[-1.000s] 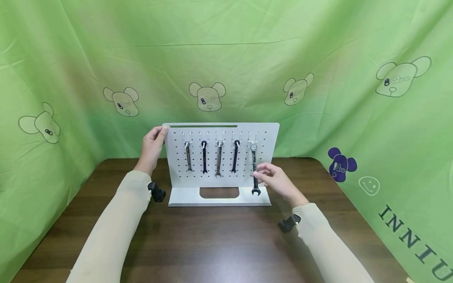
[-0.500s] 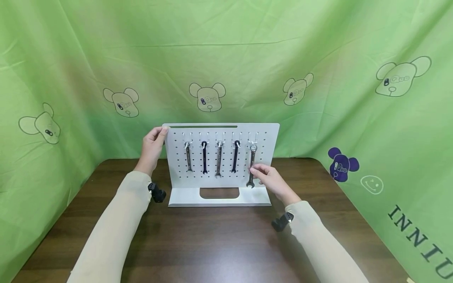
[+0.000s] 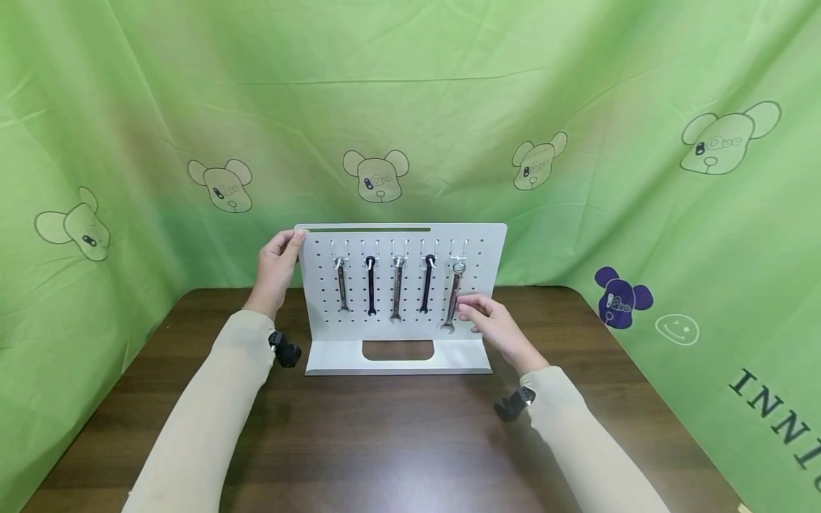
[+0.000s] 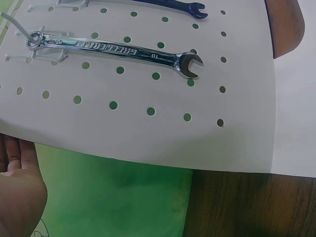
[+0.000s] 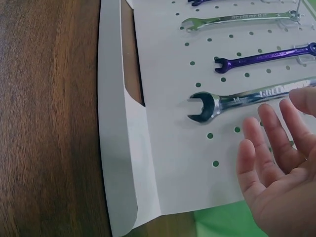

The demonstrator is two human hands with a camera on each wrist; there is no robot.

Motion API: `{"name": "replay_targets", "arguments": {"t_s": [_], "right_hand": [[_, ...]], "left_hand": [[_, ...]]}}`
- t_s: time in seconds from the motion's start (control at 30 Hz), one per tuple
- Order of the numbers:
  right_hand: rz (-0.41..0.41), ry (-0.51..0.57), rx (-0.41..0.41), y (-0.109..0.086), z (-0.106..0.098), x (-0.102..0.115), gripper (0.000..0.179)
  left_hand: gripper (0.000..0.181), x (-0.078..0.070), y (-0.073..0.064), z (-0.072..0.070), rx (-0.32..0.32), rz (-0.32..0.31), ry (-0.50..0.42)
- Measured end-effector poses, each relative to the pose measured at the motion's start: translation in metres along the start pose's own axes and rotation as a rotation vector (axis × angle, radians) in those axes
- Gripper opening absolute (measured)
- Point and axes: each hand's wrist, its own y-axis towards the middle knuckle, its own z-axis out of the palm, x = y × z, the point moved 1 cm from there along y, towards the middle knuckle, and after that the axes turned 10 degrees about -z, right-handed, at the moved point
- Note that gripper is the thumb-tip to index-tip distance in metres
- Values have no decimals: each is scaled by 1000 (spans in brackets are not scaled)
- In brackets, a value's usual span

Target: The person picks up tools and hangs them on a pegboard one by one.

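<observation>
A white pegboard stand (image 3: 410, 331) stands on the table with several combination wrenches hanging from its hooks. My left hand (image 3: 274, 267) pinches the board's upper left corner, thumb in front and fingers behind the edge. At the far right hangs a large silver wrench (image 3: 452, 296), ring end on its hook, its open end swung slightly left. Beside its shaft is my right hand (image 3: 490, 320); in the right wrist view that hand (image 5: 281, 163) has loosely spread fingers, the thumb tip overlapping the shaft of the silver wrench (image 5: 237, 100).
To the left hang a small silver wrench (image 3: 342, 288), a dark wrench (image 3: 370, 288), a middle silver wrench (image 3: 397, 292) and another dark wrench (image 3: 426, 288). The brown wooden table (image 3: 385, 434) stretches in front. A green printed curtain (image 3: 449, 107) encloses the back and sides.
The rightmost wrench's lower end has swung back toward the board and to the left. My right hand has followed it left, and its fingers have loosened from the shaft. The left hand stays put.
</observation>
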Motion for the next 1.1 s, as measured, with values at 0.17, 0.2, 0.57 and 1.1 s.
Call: {"name": "replay_targets", "arguments": {"t_s": [0.17,0.2,0.57,1.1], "right_hand": [[14,12,-5,-2,-4,-1,39],[18,15,-3,-2,-4,-1,38],[6,0,37,-15,-16,-5,37],[27,-25,46,-35,-33,-16,39]], "left_hand": [[47,0,-1,0,3,1,0],[47,0,-1,0,1,0,-2],[50,1,0,0,1,-15,22],[46,1,1,2,14,-33,-31]]}}
